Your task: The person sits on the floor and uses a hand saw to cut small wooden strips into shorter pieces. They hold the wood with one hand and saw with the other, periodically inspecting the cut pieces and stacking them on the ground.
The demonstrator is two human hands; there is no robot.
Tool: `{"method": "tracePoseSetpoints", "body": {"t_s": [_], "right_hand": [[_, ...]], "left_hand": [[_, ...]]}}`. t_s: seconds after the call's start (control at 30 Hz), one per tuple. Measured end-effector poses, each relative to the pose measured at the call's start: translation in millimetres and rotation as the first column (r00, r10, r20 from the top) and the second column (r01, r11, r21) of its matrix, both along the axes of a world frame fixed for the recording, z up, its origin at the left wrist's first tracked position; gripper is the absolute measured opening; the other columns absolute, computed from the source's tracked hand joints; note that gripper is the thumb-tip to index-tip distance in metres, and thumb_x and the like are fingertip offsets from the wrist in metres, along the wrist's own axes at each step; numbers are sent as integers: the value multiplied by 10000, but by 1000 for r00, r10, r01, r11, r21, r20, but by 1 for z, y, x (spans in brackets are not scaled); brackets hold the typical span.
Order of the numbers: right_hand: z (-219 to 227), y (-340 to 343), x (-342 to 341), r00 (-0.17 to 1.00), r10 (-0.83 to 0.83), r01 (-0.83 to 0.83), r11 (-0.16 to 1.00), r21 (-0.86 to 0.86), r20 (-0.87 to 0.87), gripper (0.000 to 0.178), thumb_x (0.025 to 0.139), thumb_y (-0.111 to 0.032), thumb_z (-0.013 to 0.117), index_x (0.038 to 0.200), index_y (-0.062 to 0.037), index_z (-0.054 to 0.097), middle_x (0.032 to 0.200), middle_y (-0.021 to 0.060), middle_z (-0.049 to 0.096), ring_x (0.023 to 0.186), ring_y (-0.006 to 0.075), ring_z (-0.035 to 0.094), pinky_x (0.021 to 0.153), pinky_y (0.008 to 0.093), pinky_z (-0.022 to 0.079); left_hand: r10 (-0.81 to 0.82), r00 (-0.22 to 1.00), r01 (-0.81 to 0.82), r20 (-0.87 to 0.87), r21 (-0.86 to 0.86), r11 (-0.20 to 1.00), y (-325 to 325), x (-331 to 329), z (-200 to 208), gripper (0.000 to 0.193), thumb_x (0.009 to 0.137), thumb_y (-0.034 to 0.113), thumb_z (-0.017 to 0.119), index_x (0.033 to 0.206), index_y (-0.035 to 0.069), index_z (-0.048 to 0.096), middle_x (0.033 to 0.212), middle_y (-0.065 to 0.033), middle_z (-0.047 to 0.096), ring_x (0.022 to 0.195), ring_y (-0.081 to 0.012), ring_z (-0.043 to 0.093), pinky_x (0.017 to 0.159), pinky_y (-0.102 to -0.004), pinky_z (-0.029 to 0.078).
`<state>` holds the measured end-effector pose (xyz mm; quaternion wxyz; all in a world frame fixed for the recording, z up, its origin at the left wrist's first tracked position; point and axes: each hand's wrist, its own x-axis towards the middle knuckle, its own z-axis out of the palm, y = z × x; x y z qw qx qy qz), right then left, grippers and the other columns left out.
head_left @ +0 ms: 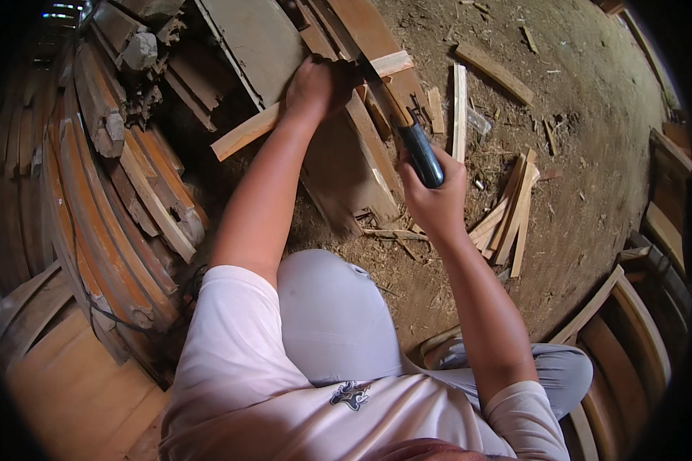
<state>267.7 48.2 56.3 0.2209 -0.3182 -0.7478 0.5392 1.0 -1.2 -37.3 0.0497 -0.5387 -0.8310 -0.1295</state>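
Observation:
A pale wooden strip [247, 132] lies crosswise over some boards, pressed under my left hand [321, 86]. That hand is closed around the strip; its fingertips are in shadow. My right hand [436, 188] grips the black handle [420, 156] of a long, straight blade that looks like a hand saw [373, 77]. Its teeth cannot be made out. The blade slants up and to the left, crossing the strip just right of my left hand. Beyond the blade the strip's short end [392, 63] sticks out. Beneath them lies a brown board [373, 165].
Old timber beams [104, 223] are stacked along the left. Thin wood offcuts [513, 211] lie in a heap right of my right hand, and a longer stick [494, 73] rests farther off on the dirt floor [584, 154]. More planks [623, 338] stand at the right edge.

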Motion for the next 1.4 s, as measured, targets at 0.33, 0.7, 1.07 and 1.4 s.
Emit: {"method": "tracePoseSetpoints", "body": {"t_s": [0.33,0.7,1.07,1.4], "right_hand": [[94,-23,116,972,87,-94,995,24,219,63,806,-35,688,860,-3,694,639,57,643,552,152,637,554,295,489],[27,-4,56,991,19,-14,999,-36,129,42,845,-53,680,858,-16,696,653,46,647,565,122,627,545,286,476],[41,-3,39,971,16,6,996,-90,237,75,857,-69,700,877,2,692,644,27,630,555,113,596,526,288,453],[102,-20,109,962,61,-72,997,30,266,86,832,-34,692,892,27,704,643,62,645,567,113,628,542,264,472]], "left_hand": [[99,991,-78,92,-205,976,-8,12,36,224,937,319,698,1063,162,797,987,-129,753,1014,-306,642,912,-424,516],[125,989,-110,77,-180,978,-1,10,11,289,882,317,727,1022,71,788,1064,-143,746,1168,-340,626,1023,-388,486],[210,899,-233,385,12,972,5,-2,-18,226,891,219,655,1076,230,785,1022,-122,747,1083,-304,648,965,-410,504],[152,975,-123,164,-173,977,-6,13,32,262,919,314,696,928,66,782,1038,-145,751,1064,-309,637,974,-395,505]]}}
